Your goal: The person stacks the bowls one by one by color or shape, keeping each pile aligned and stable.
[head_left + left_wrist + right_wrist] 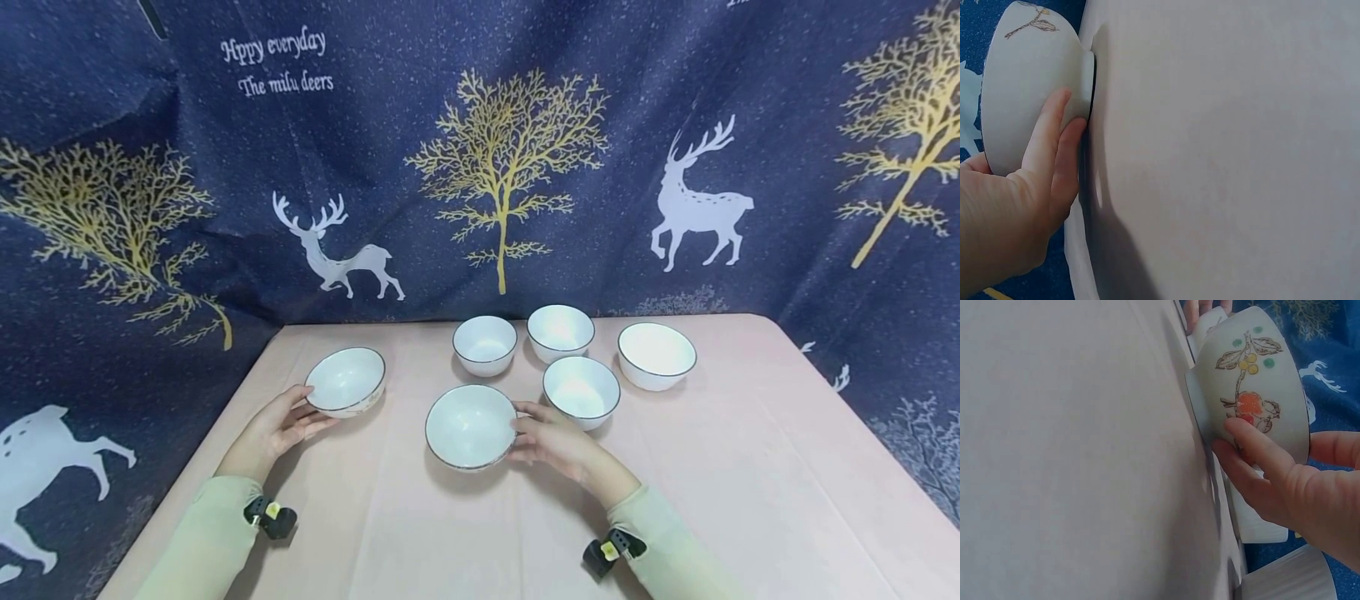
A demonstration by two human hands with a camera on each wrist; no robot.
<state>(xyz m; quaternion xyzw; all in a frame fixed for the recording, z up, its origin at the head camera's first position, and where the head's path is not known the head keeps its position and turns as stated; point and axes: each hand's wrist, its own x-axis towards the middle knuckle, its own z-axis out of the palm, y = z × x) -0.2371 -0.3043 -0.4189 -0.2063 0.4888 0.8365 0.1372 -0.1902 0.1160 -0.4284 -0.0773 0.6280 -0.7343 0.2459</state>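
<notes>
At the left of the table my left hand [281, 425] grips a white bowl [347, 379] by its near-left side, thumb at the dark rim and fingers on the outer wall. In the left wrist view that bowl [1035, 81] shows a twig pattern, its foot close to the cloth. My right hand [551, 442] holds a second white bowl [471, 427] in the middle, thumb over the right rim. The right wrist view shows this bowl [1254, 381] painted with a bird, leaves and berries, and the fingers [1260, 450] spread under its side. Whether either foot touches the cloth I cannot tell.
Behind and right of my right hand stand several more white bowls: one at back centre [484, 346], others farther right, including a bowl [582, 390] close beyond my right fingers and one at far right [657, 357]. A pink cloth covers the table [750, 483]; a dark blue curtain [525, 167] hangs behind.
</notes>
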